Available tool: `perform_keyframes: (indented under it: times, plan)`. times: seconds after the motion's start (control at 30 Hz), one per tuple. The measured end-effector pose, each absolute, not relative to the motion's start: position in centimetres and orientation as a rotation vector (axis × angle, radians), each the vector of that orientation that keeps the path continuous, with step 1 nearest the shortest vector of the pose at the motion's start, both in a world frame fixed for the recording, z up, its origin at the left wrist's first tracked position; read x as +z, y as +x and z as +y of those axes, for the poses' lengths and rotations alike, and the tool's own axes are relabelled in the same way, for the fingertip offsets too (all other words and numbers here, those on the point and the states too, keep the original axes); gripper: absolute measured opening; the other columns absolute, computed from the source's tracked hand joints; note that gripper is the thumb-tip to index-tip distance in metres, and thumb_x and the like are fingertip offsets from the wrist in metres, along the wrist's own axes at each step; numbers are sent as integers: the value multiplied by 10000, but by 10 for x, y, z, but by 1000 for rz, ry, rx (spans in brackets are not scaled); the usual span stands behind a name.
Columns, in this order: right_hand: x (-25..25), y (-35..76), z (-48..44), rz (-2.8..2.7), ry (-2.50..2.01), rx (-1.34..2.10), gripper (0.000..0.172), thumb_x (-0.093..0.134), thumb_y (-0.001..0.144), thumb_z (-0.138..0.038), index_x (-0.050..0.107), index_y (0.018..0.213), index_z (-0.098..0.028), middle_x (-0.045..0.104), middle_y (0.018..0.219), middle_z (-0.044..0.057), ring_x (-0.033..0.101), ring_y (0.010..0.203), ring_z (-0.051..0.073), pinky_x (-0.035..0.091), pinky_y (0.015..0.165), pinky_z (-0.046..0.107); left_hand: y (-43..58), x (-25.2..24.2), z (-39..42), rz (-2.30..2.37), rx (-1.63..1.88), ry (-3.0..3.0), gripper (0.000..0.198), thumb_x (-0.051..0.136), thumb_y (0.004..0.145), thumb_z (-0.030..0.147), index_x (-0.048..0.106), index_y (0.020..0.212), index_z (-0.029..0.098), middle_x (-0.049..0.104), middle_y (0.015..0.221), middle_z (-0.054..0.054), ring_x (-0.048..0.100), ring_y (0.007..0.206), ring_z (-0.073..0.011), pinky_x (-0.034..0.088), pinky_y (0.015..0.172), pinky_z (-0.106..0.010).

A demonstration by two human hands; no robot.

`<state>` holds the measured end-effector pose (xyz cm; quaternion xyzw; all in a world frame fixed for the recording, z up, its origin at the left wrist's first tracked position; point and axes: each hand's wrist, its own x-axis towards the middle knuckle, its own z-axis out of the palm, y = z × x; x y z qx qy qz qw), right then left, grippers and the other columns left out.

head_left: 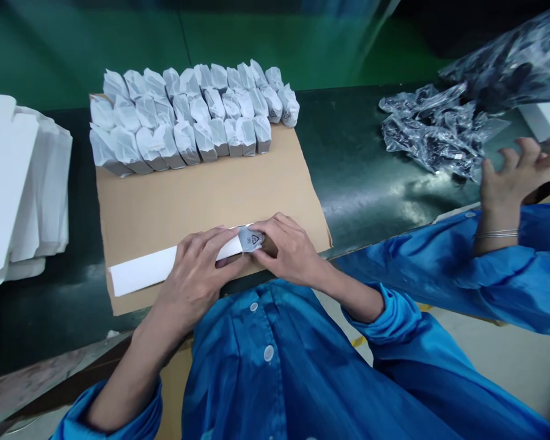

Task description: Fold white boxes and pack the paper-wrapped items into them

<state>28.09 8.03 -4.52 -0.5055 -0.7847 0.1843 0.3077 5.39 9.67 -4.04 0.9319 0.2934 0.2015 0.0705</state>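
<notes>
My left hand [195, 276] is shut around a long white card strip [156, 269], a flat carton blank that lies on a brown cardboard sheet [211, 201]. My right hand [285, 249] grips a small wrapped packet [251, 239] with a recycling mark, pressed against the strip's end. Part of the strip is hidden by my fingers. Behind my hands, several white-wrapped packets [192, 110] stand in tight rows on the far part of the sheet.
A stack of white carton blanks [25, 183] lies at the left on a dark green belt [362, 183]. At the right are transparent bags of dark parts [433, 131], and a co-worker's hand [517, 183] with a blue sleeve [440, 275] reaches in.
</notes>
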Motion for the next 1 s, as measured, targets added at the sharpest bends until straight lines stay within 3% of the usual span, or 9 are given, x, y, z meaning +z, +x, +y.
perform_keyframes:
  times: [0.17,0.37,0.43,0.53,0.63,0.77,0.9,0.97,1.0]
  plan:
    - [-43,278,88,-2013,-1196,664,273,640,880,-202,621,1147,-147,706,1020,79,616,952,206,536,868,364,48,-42,96,970,753,2788,529,602,871,40,532,1337,282,511,1407,-151,555,1290,-299,534,995,-442]
    - [-35,251,83,-1890,-1193,1104,545,518,917,-106,440,1451,-185,595,1395,100,580,1258,199,488,1069,406,53,-46,94,1089,872,2663,710,653,870,96,365,1492,279,488,1446,-155,537,1334,-280,550,1030,-411]
    - [-31,243,84,-1729,-1278,1138,538,588,904,-141,481,1431,-166,672,1265,99,650,1133,197,537,995,384,60,-45,90,1118,883,2650,745,630,886,98,309,1526,305,474,1471,-148,515,1359,-285,547,1035,-419]
    - [-16,269,95,-1595,-1465,971,367,639,889,-147,654,1254,-184,736,925,25,688,847,142,563,815,309,59,-33,89,1086,940,2699,775,608,905,111,243,1556,318,435,1524,-144,462,1413,-283,493,1099,-453]
    - [-2,361,126,-1623,-1649,679,350,697,869,-193,703,1217,-229,716,801,-10,632,700,79,470,665,290,26,-11,101,1390,1059,2743,798,689,877,227,275,1555,299,449,1541,-132,451,1424,-283,405,1169,-483]
    - [-7,500,186,-1837,-1973,535,501,817,668,-446,746,1111,-224,713,675,-20,619,608,78,356,581,355,-47,4,127,2195,785,2394,764,679,866,379,360,1528,173,435,1551,-201,352,1472,-399,249,1201,-631]
    - [-6,502,206,-1758,-2297,256,335,791,781,-278,746,1095,-168,763,910,65,684,889,196,367,666,427,-88,-1,141,2482,670,2133,428,530,944,325,613,1324,145,656,1333,-179,596,1265,-375,457,1042,-562]
    - [3,444,188,-1654,-2065,28,320,742,850,-311,737,1120,-138,711,1163,160,613,1131,288,389,738,473,-89,-2,139,2598,768,2075,394,514,964,348,669,1252,129,735,1176,-171,691,1093,-356,519,934,-531]
    - [7,406,174,-1645,-1838,117,333,698,889,-323,715,1162,-132,675,1229,190,590,1169,291,417,783,482,-85,-2,136,2630,855,2083,392,519,966,356,684,1234,122,748,1136,-173,710,1041,-352,531,902,-519]
